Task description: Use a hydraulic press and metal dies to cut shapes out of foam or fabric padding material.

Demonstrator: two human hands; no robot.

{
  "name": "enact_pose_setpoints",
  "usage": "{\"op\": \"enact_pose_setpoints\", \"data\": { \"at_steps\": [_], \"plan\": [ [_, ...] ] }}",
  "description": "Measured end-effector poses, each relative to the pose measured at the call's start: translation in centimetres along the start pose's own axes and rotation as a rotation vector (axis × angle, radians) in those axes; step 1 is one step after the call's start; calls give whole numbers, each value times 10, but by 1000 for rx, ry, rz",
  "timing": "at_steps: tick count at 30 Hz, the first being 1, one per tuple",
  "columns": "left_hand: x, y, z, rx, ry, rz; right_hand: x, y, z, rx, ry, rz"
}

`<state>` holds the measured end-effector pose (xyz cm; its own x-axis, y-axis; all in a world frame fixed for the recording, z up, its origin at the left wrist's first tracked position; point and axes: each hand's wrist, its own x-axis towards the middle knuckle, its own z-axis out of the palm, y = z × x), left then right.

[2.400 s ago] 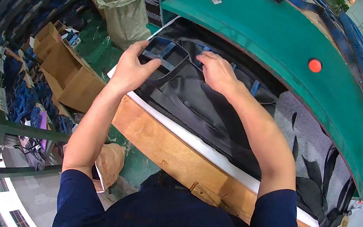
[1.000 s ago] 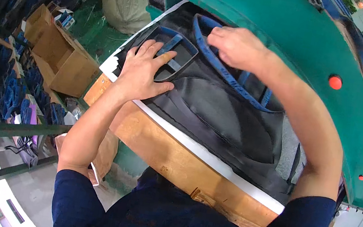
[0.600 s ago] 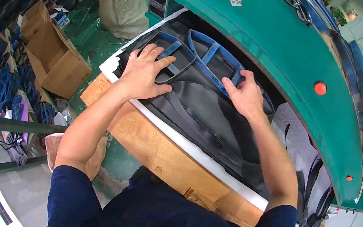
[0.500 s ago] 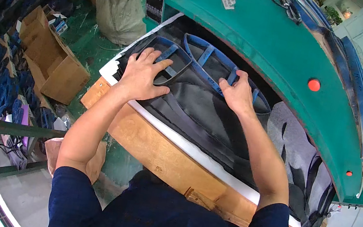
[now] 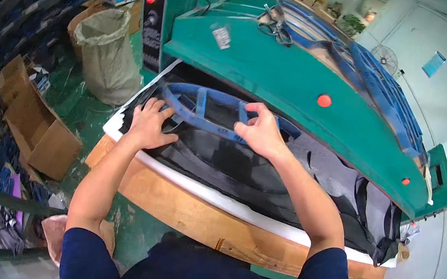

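Note:
A blue ladder-shaped frame lies on a stack of black fabric under the green press head. My left hand presses flat on the fabric at the frame's left end, fingers spread. My right hand grips the frame's near rail close to its middle, fingers curled over it. The fabric rests on a white board atop a wooden bench.
A grey-green sack stands on the green floor at the left, with open cardboard boxes nearer. A control box with a red light rises behind. More blue frames lie on the press top. Grey and black fabric hangs at right.
The frame has slid deeper under the press head. My right hand has moved from the fabric onto the frame's rail; my left hand stays at the frame's left end.

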<state>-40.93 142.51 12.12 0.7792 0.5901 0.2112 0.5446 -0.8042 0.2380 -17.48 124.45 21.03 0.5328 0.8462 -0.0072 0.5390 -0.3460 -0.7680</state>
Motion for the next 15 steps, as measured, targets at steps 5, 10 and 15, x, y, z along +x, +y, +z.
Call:
{"op": "enact_pose_setpoints", "data": {
  "at_steps": [5, 10, 15],
  "plan": [
    [2, -11, 11, -102, 22, 85, -61, -47, -47, -41, -52, -208],
    [8, -12, -5, -245, 80, 72, -93, -87, -95, -305, 47, -436],
    [23, 13, -62, -1085, 327, 114, -74, -94, -148, -506, 163, -552]
  ]
}}
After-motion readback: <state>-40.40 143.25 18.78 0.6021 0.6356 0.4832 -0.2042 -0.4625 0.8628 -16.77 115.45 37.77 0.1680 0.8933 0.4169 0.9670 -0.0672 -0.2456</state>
